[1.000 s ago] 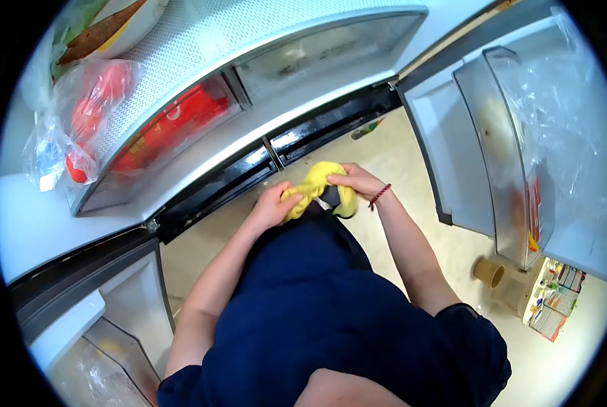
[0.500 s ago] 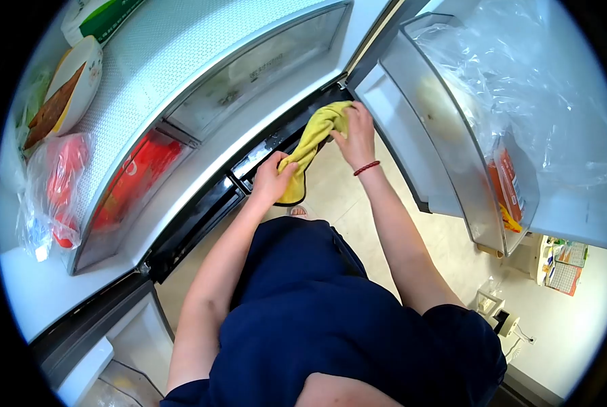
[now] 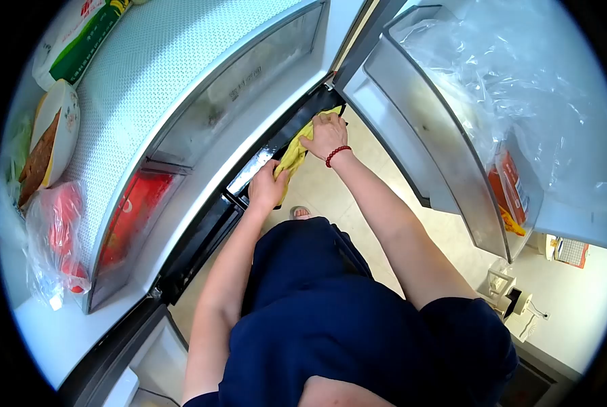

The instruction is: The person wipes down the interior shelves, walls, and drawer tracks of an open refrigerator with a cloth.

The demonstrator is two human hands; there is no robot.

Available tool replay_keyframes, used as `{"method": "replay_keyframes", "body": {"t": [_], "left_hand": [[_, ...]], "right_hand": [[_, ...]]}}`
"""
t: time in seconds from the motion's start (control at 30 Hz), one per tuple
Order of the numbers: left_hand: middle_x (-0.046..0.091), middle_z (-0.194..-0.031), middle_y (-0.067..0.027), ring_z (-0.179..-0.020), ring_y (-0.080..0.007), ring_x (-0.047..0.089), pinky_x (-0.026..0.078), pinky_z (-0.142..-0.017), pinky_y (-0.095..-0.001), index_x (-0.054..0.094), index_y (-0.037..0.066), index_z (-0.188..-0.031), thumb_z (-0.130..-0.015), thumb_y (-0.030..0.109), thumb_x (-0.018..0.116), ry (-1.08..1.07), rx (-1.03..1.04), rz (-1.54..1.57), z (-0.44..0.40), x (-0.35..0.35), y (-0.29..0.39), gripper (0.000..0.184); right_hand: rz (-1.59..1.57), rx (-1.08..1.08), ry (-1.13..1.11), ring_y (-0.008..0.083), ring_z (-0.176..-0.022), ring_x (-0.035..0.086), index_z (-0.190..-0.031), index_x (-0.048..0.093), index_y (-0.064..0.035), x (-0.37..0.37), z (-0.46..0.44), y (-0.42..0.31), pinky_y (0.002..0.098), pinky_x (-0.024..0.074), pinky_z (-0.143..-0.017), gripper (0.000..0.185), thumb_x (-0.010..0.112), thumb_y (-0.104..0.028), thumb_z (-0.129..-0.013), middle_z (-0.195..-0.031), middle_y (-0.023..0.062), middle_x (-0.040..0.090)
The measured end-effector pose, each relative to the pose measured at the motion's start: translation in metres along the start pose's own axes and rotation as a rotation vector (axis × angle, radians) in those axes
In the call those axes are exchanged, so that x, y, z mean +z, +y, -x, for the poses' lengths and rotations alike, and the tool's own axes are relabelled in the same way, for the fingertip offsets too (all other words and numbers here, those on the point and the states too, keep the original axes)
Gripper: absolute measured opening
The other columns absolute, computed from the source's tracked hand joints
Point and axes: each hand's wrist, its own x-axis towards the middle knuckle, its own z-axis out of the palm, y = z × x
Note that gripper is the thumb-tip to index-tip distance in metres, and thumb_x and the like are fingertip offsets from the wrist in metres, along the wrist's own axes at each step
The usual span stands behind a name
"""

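A yellow cloth [image 3: 294,157] with a dark edge is stretched between my two hands, along the black front edge [image 3: 252,168] below the fridge compartment. My left hand [image 3: 267,186] pinches its near end between thumb and fingers. Toward the far end, my right hand [image 3: 326,136], with a red beaded bracelet at the wrist, is closed over the cloth and presses it against the black edge. Part of the cloth is hidden under the right fingers.
Fridge doors stand open at right and lower left. The right door's bin [image 3: 446,129] holds plastic bags and a red packet [image 3: 505,182]. Inside are a shelf [image 3: 161,74], a bowl [image 3: 65,136], a bagged red item [image 3: 58,227] and clear drawers [image 3: 232,95]. My foot [image 3: 301,213] is on the floor below.
The cloth has gone from hanging twisted between my hands to lying along the black edge. My right hand has moved left and down onto it. The view has shifted slightly.
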Motion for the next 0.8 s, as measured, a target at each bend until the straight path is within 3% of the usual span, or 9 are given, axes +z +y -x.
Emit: {"method": "replay_keyframes", "body": {"t": [0.3,0.37,0.43,0.47,0.5,0.6,0.7,0.77,0.8], "left_hand": [[0.070,-0.094,-0.0190,-0.091,-0.0394,0.066,0.052,-0.079,-0.0468,0.065,0.007,-0.106,-0.088,0.025,0.064,-0.009,-0.026,-0.011,0.026,-0.008,-0.046,0.025],[0.069,-0.091,-0.0183,-0.086,-0.0378,0.066,0.052,-0.076,-0.0439,0.066,0.007,-0.103,-0.087,0.025,0.066,-0.026,-0.019,0.036,0.038,-0.014,-0.059,0.023],[0.068,-0.088,-0.0181,-0.082,-0.0353,0.067,0.052,-0.074,-0.0412,0.066,0.007,-0.102,-0.086,0.024,0.067,-0.068,-0.027,0.091,0.049,-0.024,-0.066,0.023],[0.069,-0.085,-0.0133,-0.076,-0.0242,0.067,0.051,-0.071,-0.0352,0.066,0.005,-0.099,-0.087,0.019,0.068,-0.123,-0.061,0.167,0.056,-0.030,-0.070,0.019],[0.069,-0.085,-0.0107,-0.077,-0.0207,0.066,0.051,-0.071,-0.0332,0.066,0.004,-0.099,-0.088,0.017,0.068,-0.172,-0.090,0.270,0.063,-0.039,-0.071,0.017],[0.068,-0.092,-0.0008,-0.082,-0.0093,0.064,0.051,-0.071,-0.0256,0.065,0.001,-0.101,-0.091,0.010,0.066,-0.338,-0.213,0.552,0.080,-0.068,-0.060,0.014],[0.068,-0.093,-0.0004,-0.083,-0.0089,0.064,0.052,-0.073,-0.0247,0.065,0.002,-0.104,-0.093,0.013,0.066,-0.371,-0.346,0.877,0.086,-0.079,-0.054,0.015],[0.068,-0.091,0.0007,-0.079,-0.0072,0.063,0.052,-0.073,-0.0241,0.064,0.004,-0.102,-0.095,0.016,0.067,-0.378,-0.354,0.914,0.081,-0.081,-0.050,0.015],[0.067,-0.091,0.0008,-0.078,-0.0068,0.063,0.052,-0.072,-0.0239,0.064,0.004,-0.102,-0.095,0.017,0.066,-0.369,-0.352,0.912,0.079,-0.079,-0.052,0.015]], "right_hand": [[-0.435,-0.109,-0.079,0.0406,-0.084,0.066,-0.112,0.057,-0.0129,0.038,0.027,-0.017,0.0499,0.0532,-0.076,0.034,0.061,-0.029,-0.082,-0.093,0.0189,0.068],[-0.578,-0.133,-0.291,0.0417,-0.085,0.066,-0.114,0.059,-0.0113,0.040,0.041,-0.041,0.0489,0.0531,-0.076,0.036,0.061,-0.029,-0.082,-0.092,0.0206,0.068],[-0.768,-0.195,-0.401,0.0295,-0.086,0.069,-0.110,0.063,-0.0071,0.043,0.053,-0.058,0.0397,0.0543,-0.076,0.033,0.065,-0.025,-0.082,-0.094,0.0173,0.069],[-0.855,-0.224,-0.464,0.0239,-0.086,0.069,-0.110,0.063,-0.0057,0.042,0.056,-0.058,0.0366,0.0544,-0.074,0.031,0.067,-0.022,-0.084,-0.094,0.0142,0.070],[-0.941,-0.254,-0.528,0.0183,-0.086,0.069,-0.109,0.063,-0.0043,0.037,0.058,-0.057,0.0336,0.0545,-0.073,0.029,0.068,-0.019,-0.085,-0.094,0.0111,0.071],[-1.065,-0.234,-0.853,0.0125,-0.088,0.066,-0.117,0.060,-0.0015,-0.002,0.065,-0.029,0.0291,0.0538,-0.075,0.033,0.069,-0.013,-0.088,-0.104,0.0063,0.069],[-1.593,-0.118,-1.011,0.0091,-0.092,0.060,-0.135,0.048,0.0007,-0.041,0.082,0.017,0.0251,0.0513,-0.082,0.050,0.067,-0.010,-0.090,-0.119,0.0049,0.062],[-0.833,-0.230,-0.773,0.0113,-0.082,0.061,-0.118,0.058,-0.0013,-0.037,0.081,0.034,0.0257,0.0518,-0.073,0.029,0.062,-0.005,-0.090,-0.097,0.0023,0.064],[-0.781,-0.216,-0.739,0.0097,-0.076,0.058,-0.113,0.059,-0.0023,-0.039,0.083,0.039,0.0245,0.0498,-0.068,0.023,0.062,-0.006,-0.090,-0.089,0.0004,0.062]]}}
